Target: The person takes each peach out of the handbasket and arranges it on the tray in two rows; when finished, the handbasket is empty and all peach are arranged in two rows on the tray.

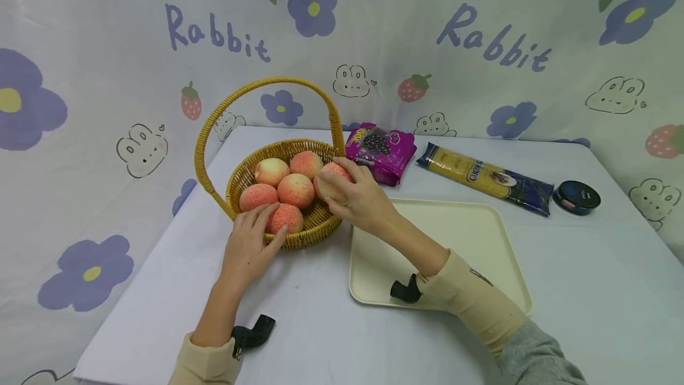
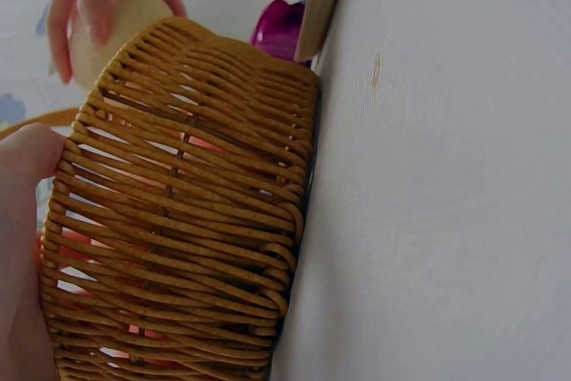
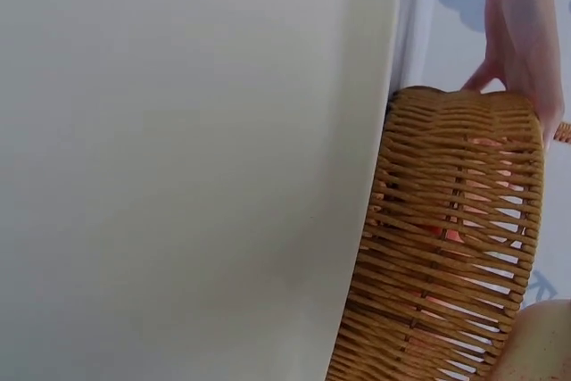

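Observation:
A yellow wicker basket [image 1: 320, 233] with a tall arched handle holds several pink-and-yellow peaches [image 1: 296, 190]. My right hand [image 1: 360, 195] grips one peach [image 1: 328, 186] at the basket's right side, thumb and fingers spread round it. This held peach [image 2: 134, 28] shows above the rim in the left wrist view. Over the front left rim reaches my left hand [image 1: 248, 245], its fingers touching the front peach [image 1: 288, 218]. From the left wrist, the left thumb lies against the woven rim; the other fingertips are hidden there.
A cream tray [image 1: 454, 218] lies right of the basket, below my right forearm. Behind it are a purple packet [image 1: 382, 153], a yellow-and-blue pasta packet [image 1: 483, 177] and a round dark tin [image 1: 577, 196]. A patterned cloth [image 1: 385, 34] hangs behind the white table.

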`<control>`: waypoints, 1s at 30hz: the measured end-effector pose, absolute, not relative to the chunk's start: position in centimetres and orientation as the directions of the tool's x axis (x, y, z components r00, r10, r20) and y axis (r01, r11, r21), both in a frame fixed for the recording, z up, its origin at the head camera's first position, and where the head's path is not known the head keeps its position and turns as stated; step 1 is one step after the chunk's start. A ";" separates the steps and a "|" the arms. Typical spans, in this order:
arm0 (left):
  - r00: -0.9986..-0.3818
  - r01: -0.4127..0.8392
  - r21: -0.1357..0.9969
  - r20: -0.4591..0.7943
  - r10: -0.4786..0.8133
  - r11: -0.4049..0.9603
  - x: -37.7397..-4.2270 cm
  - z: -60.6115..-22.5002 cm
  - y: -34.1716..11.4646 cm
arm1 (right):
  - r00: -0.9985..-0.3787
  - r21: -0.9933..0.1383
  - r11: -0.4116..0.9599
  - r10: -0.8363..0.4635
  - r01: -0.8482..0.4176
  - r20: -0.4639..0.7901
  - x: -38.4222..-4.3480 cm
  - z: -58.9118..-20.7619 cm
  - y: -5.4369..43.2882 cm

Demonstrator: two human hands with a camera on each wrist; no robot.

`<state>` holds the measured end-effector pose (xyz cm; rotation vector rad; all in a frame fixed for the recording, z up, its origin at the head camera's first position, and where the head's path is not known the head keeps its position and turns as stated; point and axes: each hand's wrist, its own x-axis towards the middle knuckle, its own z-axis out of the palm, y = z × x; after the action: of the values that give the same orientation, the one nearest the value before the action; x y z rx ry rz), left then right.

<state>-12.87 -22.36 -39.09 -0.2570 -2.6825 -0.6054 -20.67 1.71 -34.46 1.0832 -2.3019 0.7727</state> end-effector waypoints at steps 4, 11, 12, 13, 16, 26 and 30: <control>-0.914 0.255 0.378 0.395 0.094 0.890 -12.9 -39.1 -22.3 | -0.545 -0.298 0.479 -0.538 -0.825 0.643 -20.7 -34.7 2.3; -0.915 0.254 0.377 0.392 0.095 0.891 -12.9 -39.2 -22.4 | -0.535 -0.328 0.439 -0.528 -0.837 0.659 -20.7 -34.8 3.8; -0.915 0.254 0.377 0.391 0.096 0.891 -12.9 -39.2 -22.4 | -0.536 -0.333 0.435 -0.525 -0.837 0.661 -20.7 -34.8 4.1; -0.916 0.254 0.378 0.390 0.096 0.890 -12.9 -39.2 -22.4 | -0.540 -0.339 0.435 -0.520 -0.834 0.661 -20.7 -34.8 4.3; -0.918 0.251 0.381 0.385 0.094 0.890 -12.9 -39.2 -22.4 | -0.552 -0.354 0.438 -0.507 -0.826 0.662 -20.6 -34.8 5.2; -0.919 0.252 0.382 0.383 0.096 0.889 -12.9 -39.2 -22.4 | -0.547 -0.399 0.380 -0.489 -0.835 0.679 -20.3 -34.9 8.1; -0.918 0.250 0.378 0.386 0.094 0.891 -12.9 -39.2 -22.3 | -0.566 -0.403 0.404 -0.485 -0.821 0.666 -20.2 -35.0 9.3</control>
<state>-12.89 -22.33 -39.18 -0.2537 -2.6968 -0.6068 -20.19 9.29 -34.96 1.1154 -2.2179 1.0064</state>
